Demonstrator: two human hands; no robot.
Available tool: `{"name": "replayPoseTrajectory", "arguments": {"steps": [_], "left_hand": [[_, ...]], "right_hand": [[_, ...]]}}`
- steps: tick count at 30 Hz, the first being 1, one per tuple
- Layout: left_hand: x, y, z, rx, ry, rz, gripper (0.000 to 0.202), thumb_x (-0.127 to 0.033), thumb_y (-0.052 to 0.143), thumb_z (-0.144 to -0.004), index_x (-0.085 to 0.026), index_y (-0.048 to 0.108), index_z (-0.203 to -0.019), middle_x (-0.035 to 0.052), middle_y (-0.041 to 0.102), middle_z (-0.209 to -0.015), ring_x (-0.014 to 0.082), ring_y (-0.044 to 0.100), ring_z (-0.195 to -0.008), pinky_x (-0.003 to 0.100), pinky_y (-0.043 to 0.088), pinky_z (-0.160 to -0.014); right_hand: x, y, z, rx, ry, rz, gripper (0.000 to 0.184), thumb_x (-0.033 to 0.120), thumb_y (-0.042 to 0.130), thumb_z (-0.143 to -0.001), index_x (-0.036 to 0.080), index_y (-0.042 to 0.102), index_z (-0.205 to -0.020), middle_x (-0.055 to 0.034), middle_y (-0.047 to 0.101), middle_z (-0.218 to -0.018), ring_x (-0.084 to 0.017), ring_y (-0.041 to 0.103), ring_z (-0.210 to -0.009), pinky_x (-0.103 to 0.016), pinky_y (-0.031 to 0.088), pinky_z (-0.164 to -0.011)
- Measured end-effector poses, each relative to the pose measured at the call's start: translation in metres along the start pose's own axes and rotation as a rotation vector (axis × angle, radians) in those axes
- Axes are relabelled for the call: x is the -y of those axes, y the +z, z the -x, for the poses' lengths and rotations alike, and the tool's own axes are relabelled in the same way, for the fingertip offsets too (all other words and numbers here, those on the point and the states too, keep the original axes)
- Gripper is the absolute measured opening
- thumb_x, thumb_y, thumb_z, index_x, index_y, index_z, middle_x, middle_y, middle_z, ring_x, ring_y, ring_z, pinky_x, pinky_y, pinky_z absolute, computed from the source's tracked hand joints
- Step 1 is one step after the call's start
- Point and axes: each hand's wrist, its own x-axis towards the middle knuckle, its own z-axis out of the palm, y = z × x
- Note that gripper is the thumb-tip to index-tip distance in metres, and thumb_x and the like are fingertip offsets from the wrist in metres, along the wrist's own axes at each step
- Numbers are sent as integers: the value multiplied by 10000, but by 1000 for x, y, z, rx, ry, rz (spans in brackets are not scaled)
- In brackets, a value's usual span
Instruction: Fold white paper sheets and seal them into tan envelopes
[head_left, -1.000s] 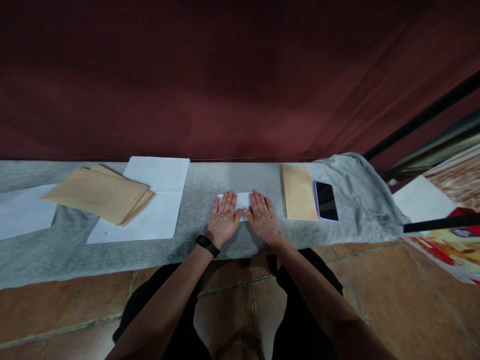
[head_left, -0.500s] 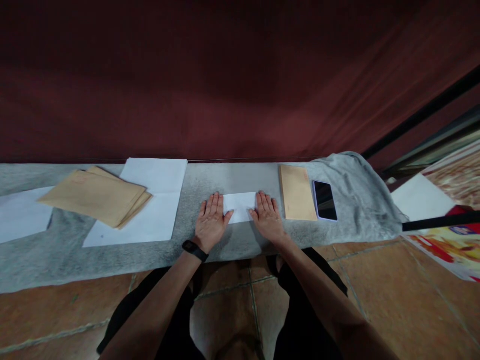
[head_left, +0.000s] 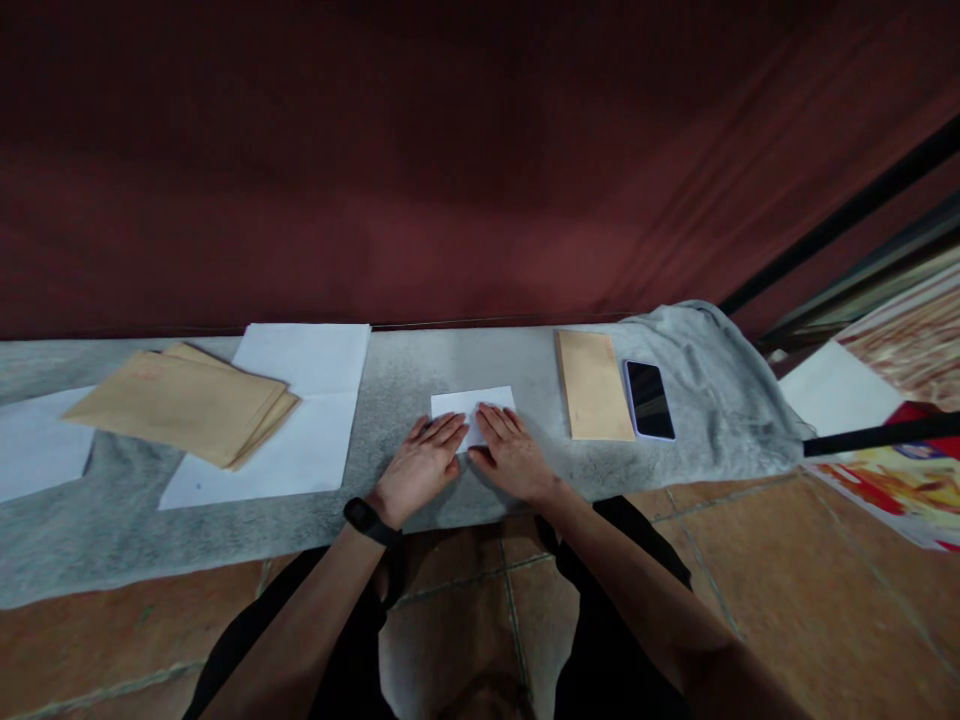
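Small white paper (head_left: 453,402) lies on the grey cloth (head_left: 442,355), left of the kraft envelope (head_left: 596,388) and smartphone (head_left: 649,400). Left hand (head_left: 421,465) and right hand (head_left: 516,455) rest on the paper's near part, fingers extended, unclenched, gripping nothing.

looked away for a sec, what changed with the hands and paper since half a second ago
The left hand has moved right and the right hand left, from opposite ends of the small white paper towards its middle, fingertips now close together. Both hands still touch it. The smartphone and brown envelopes stayed in place.
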Motion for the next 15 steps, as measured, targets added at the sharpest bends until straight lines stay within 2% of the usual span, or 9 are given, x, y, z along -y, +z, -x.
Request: {"name": "replayPoseTrajectory", "arguments": {"steps": [3,8,10,13,15], "left_hand": [[-2,-3,-2,-7,-5,-23,497,-99,500,-892,-167,632,-1366,106,585,-1500,245,542,-1397,465,404,-1197],[1,-10,-5,-52,-95,-22,347,-113,461,-944,-197,733,-1143,94,690,-1367,239,669,-1225,390,540,-1051],[4,-11,-5,-69,-135,-12,374,-118,465,-938,-205,707,-1208,85,642,-1438,241,658,-1245,387,555,-1031],[7,-10,-3,-60,-169,14,463,-132,513,-903,-197,633,-1345,90,559,-1528,238,611,-1318,376,531,-1078],[7,-10,-2,-36,-175,10,499,-121,544,-872,-184,622,-1361,106,522,-1559,248,562,-1376,377,503,-1115]], "right_hand": [[6,1,-3,-9,4,3,582,373,467,-1022,55,471,-1510,-159,426,-1619,-263,402,-1498,-443,274,-1277],[12,1,-8,-28,27,17,550,331,474,-1018,60,489,-1497,-166,454,-1600,-266,456,-1462,-431,317,-1257],[13,1,-9,-33,36,37,543,320,477,-1015,55,499,-1489,-178,466,-1589,-278,482,-1442,-438,332,-1248],[14,1,-10,-25,37,58,519,315,471,-1014,63,532,-1463,-183,493,-1568,-288,509,-1419,-458,346,-1237],[15,0,-11,-18,37,57,511,308,468,-1012,69,539,-1458,-185,504,-1558,-285,520,-1410,-463,349,-1234]]}}
